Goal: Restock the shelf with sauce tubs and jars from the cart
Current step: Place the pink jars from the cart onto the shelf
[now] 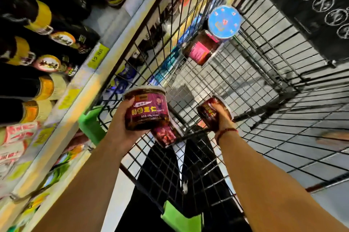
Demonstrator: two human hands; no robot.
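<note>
Holding a tub in each hand is risky. The left hand [120, 127] wraps round a purple-label sauce tub [147, 108] from below. The right hand [223, 116] grips a red-label sauce tub [211, 113]. One could slip and drop into the wire cart [264, 58]. Both tubs are up over the near end of the cart, just right of the shelf [90, 88]. They are round, full of dark sauce, with pale lids.

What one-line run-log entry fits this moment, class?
left hand: grips purple-label sauce tub | right hand: grips dark red tub | wire cart: blue-lidded jar and another tub inside
</note>
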